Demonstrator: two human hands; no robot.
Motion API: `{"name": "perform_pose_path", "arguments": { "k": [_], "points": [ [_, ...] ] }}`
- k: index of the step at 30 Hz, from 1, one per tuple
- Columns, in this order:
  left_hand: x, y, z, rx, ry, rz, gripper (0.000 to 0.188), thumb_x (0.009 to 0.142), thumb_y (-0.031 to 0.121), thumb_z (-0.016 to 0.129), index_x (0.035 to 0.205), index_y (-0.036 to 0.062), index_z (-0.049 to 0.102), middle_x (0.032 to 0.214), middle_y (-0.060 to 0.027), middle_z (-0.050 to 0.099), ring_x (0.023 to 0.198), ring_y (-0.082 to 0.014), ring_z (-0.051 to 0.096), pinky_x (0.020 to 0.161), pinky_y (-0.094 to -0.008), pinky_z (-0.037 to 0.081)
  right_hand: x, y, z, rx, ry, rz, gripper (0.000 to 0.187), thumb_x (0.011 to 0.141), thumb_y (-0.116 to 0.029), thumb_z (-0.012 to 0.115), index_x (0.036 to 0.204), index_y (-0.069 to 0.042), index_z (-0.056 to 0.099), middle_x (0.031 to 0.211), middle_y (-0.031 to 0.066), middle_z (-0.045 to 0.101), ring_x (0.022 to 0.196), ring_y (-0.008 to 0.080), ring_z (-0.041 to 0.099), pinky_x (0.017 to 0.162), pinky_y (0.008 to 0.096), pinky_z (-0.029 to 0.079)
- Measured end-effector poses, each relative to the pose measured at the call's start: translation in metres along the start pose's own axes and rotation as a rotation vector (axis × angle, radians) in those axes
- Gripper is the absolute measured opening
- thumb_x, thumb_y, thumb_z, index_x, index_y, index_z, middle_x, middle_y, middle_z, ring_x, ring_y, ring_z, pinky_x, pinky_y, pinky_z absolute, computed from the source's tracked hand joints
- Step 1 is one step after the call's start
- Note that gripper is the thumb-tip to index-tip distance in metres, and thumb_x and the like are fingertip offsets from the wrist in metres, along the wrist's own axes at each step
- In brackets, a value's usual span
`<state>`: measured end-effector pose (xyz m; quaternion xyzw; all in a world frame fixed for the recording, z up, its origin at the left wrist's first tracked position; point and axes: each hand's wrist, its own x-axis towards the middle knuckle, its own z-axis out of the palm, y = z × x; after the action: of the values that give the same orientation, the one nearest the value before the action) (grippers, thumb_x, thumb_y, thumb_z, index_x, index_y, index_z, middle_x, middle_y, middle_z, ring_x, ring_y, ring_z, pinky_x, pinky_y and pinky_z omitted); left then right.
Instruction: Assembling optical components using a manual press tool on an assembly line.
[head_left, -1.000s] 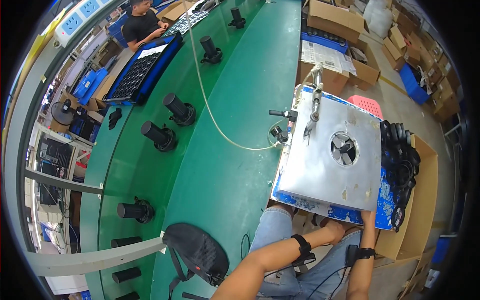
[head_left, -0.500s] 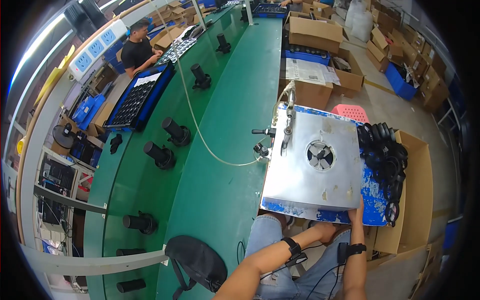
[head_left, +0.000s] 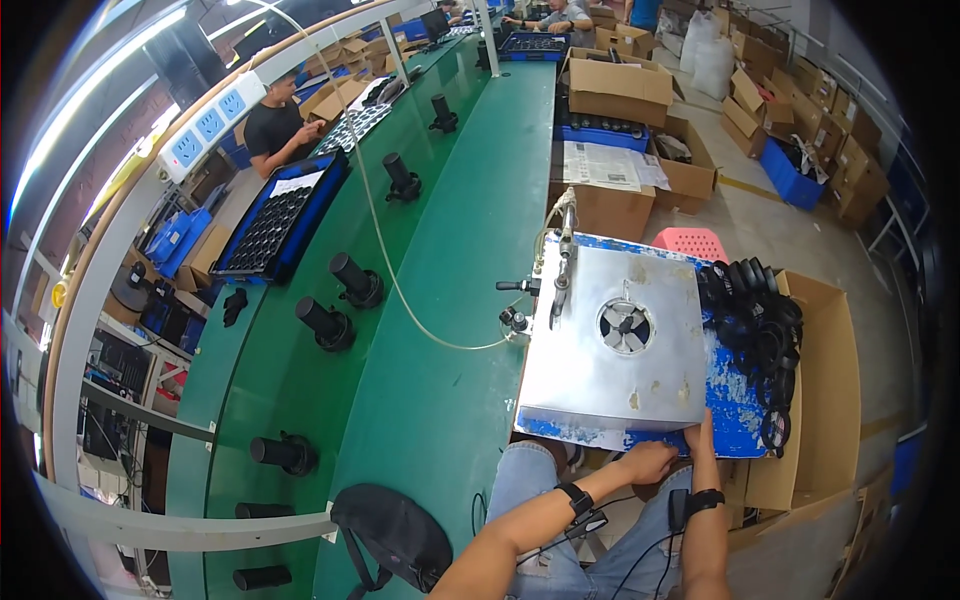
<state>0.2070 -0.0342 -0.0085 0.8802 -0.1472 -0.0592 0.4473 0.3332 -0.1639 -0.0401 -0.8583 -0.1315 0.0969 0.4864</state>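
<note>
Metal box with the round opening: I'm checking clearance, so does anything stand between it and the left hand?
Yes: in this view, the front edge of the blue board lies between the left hand and the metal box; nothing else visible does.

Black wristbands (head_left: 575, 498) trail cables (head_left: 648, 556) over pale jeans (head_left: 522, 482).

Bright, bowed view (rim perhaps soft)

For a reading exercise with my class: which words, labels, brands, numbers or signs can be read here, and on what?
None can be read.
Printed sheets on a carton: print too small.
Stacked cartons at far right: marks too small.
Lowest round black part: pale marks, blurred.
Silver metal box: no lettering visible.
</note>
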Motion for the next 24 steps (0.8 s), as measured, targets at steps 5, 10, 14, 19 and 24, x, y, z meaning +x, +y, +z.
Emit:
{"name": "perform_pose_path", "arguments": {
  "k": [5,10,14,19,24],
  "points": [
    [0.000,0.000,-0.001,-0.005,0.192,0.006,0.022,0.080,0.010,0.056,0.101,0.0014,0.057,0.097,-0.0204,0.061,0.088,-0.0404,0.062,0.075,-0.0497,0.051,-0.001,-0.009,-0.004,-0.019,-0.086,0.053,0.029,0.089,-0.016,0.056,0.106,0.005,0.065,0.097,0.0097,0.069,0.087,0.0119,0.056,0.074,0.0325,0.048],
    [-0.003,0.003,0.000,-0.003,0.205,-0.003,0.024,0.080,0.009,0.055,0.103,0.0011,0.054,0.097,-0.0211,0.059,0.089,-0.0404,0.061,0.075,-0.0485,0.051,-0.004,-0.010,-0.001,-0.017,0.003,0.064,0.029,0.084,-0.023,0.060,0.094,0.003,0.067,0.086,0.0215,0.069,0.082,0.0183,0.065,0.067,0.0365,0.049],
    [-0.007,-0.003,0.004,0.002,0.219,0.042,0.024,0.080,0.009,0.055,0.102,0.0012,0.055,0.099,-0.0212,0.059,0.089,-0.0405,0.061,0.076,-0.0491,0.051,-0.007,-0.028,0.000,-0.101,0.063,-0.110,0.025,0.080,-0.014,0.062,0.099,0.002,0.064,0.086,0.0199,0.066,0.081,0.0265,0.064,0.072,0.0362,0.048],
    [0.001,0.001,0.005,-0.047,0.158,0.052,0.018,0.081,0.010,0.053,0.096,0.0009,0.057,0.095,-0.0219,0.062,0.089,-0.0410,0.061,0.076,-0.0504,0.049,0.034,-0.053,-0.043,-0.548,0.405,-0.533,0.036,0.071,-0.006,0.063,0.106,-0.002,0.059,0.108,0.0181,0.058,0.104,0.0346,0.056,0.090,0.0407,0.045],
    [0.001,0.001,-0.011,-0.042,0.100,0.015,0.017,0.083,0.015,0.052,0.093,0.0026,0.058,0.090,-0.0214,0.063,0.085,-0.0418,0.062,0.073,-0.0507,0.049,0.078,-0.037,-0.066,-0.664,0.069,-0.215,0.032,0.073,-0.010,0.061,0.105,-0.003,0.061,0.109,0.0169,0.059,0.104,0.0375,0.056,0.091,0.0427,0.046]
  ]
}}
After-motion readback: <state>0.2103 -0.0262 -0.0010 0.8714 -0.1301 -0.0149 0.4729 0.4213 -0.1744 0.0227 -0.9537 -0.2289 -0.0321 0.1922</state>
